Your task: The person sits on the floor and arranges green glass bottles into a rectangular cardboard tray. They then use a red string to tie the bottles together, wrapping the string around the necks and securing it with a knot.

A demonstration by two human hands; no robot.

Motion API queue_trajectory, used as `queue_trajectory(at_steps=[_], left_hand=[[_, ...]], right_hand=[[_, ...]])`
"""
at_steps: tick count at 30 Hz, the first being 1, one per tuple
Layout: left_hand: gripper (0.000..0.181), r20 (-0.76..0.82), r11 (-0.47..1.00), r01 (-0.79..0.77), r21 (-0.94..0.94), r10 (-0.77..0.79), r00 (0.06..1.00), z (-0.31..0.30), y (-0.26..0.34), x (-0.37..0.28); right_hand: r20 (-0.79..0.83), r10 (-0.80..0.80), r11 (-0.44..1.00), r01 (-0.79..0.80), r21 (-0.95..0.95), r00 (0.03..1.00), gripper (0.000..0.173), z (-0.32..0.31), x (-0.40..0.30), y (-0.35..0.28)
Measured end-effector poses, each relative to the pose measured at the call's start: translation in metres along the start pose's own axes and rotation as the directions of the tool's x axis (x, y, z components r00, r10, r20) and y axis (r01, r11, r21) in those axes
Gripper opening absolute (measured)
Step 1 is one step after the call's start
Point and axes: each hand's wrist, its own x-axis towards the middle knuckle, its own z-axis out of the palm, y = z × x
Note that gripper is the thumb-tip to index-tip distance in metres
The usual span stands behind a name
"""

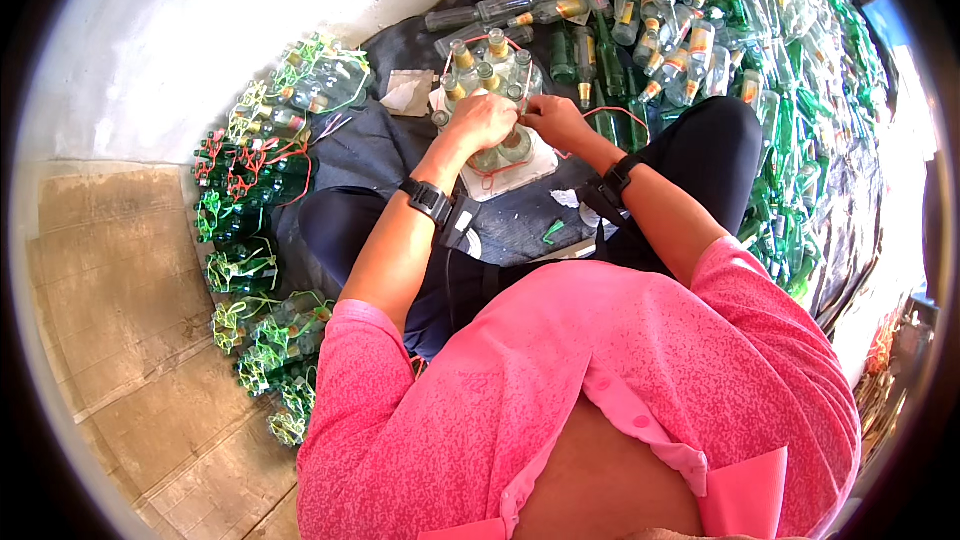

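Several clear glass bottles [489, 76] stand upright in a tight cluster on a white board [495, 184] between my bent legs. Red plastic twine [491, 174] runs around and among them, with a loose length [626, 114] trailing to the right. My left hand [487, 118] is over the near part of the cluster, fingers bent at the bottle necks. Close by on its right, my right hand [553, 118] has its thumb and fingers pinched together beside a neck. The fingers seem to hold the twine, but the fingertips are too small to tell exactly.
Loose clear and green bottles [675, 30] form a large pile at the right. Bundles of bottles tied with green, yellow and red twine [247, 262] line the left edge of the dark sheet [352, 150]. Torn cardboard [409, 92] lies left of the cluster, near a white wall [180, 37].
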Motion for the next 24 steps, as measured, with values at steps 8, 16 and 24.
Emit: queue_trajectory(at_steps=[8, 16, 24], left_hand=[[0.041, 0.147, 0.978, 0.132, -0.163, -0.108, 0.983, -0.020, 0.008, 0.006], [0.044, 0.152, 0.996, -0.018, 0.090, 0.004, 0.988, -0.037, 0.016, 0.001], [0.032, 0.224, 0.997, 0.071, 0.018, -0.073, 0.972, -0.039, 0.019, 0.005]], right_hand=[[-0.011, 0.028, 0.995, -0.029, -0.095, 1.000, 0.037, 0.000, 0.006, 0.009], [-0.102, 0.001, 0.997, -0.009, -0.078, 0.995, 0.033, 0.006, 0.003, 0.009], [-0.058, 0.027, 0.988, -0.035, -0.149, 0.998, 0.035, 0.007, 0.004, 0.009]])
